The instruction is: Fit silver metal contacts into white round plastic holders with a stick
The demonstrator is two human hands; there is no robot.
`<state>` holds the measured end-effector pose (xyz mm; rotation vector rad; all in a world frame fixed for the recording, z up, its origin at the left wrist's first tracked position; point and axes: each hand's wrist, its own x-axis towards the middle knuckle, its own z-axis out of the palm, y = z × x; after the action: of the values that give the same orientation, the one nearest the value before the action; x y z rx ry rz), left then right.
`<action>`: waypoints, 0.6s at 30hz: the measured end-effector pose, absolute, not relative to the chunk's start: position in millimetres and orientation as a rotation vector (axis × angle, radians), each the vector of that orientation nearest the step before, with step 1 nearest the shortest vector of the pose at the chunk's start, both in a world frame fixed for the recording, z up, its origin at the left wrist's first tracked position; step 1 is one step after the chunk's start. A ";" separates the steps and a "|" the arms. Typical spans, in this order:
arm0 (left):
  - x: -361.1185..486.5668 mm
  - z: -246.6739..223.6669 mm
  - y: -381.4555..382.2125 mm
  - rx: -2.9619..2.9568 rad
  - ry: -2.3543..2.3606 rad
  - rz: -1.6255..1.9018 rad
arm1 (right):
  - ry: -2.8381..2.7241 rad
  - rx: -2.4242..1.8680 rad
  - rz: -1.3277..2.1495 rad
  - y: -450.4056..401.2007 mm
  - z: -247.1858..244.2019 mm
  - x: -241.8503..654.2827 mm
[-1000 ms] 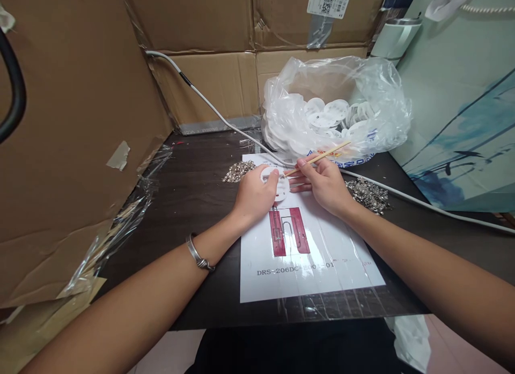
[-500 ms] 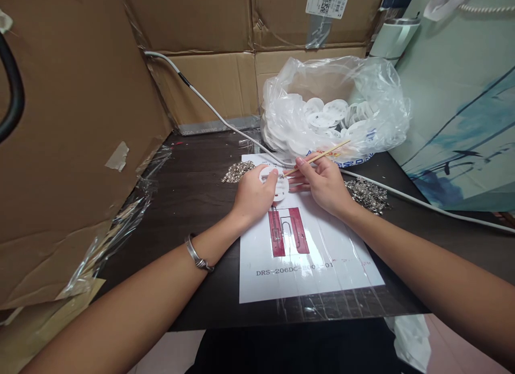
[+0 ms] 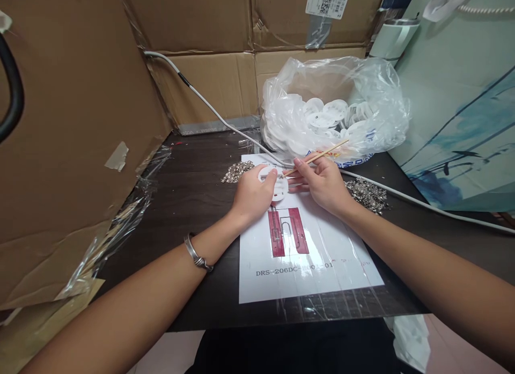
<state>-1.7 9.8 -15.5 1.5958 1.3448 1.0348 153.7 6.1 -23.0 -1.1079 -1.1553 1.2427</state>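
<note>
My left hand (image 3: 256,191) is closed on a round white plastic disc (image 3: 280,190), thumb lying across its face. The disc has small slots, and tiny metal parts seem to sit on it. Between the thumb and fingers of my right hand (image 3: 324,183) is a thin wooden stick (image 3: 332,147). Its lower tip is at the right side of the disc's face; the other end points up and right. Under both hands lies a white printed sheet (image 3: 289,288) with a red-and-white diagram, covered by clear tape.
A clear plastic bag (image 3: 281,116) full of white discs (image 3: 324,119) stands behind the hands. Small metal parts (image 3: 237,172) lie piled on the left, another metal pile (image 3: 368,196) on the right. A white cable (image 3: 217,114) crosses the dark table (image 3: 193,202). Cardboard walls (image 3: 209,89) enclose the back and left.
The stick and my right hand have shifted very slightly left. My left hand keeps its hold on the disc, and everything else looks the same.
</note>
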 end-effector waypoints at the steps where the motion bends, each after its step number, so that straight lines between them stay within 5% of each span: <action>1: -1.7 -15.6 10.0 1.591 1.345 1.034 | -1.149 -1.113 1.244 5.8 -22.7 153.3; 18: -1.1 -20.0 11.8 1.532 1.348 1.063 | -1.237 -1.183 1.154 3.5 -24.2 148.8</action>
<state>-1.1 11.8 -20.0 1.5319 1.3482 1.0633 148.8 3.5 -24.2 -1.1828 -1.2370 1.1536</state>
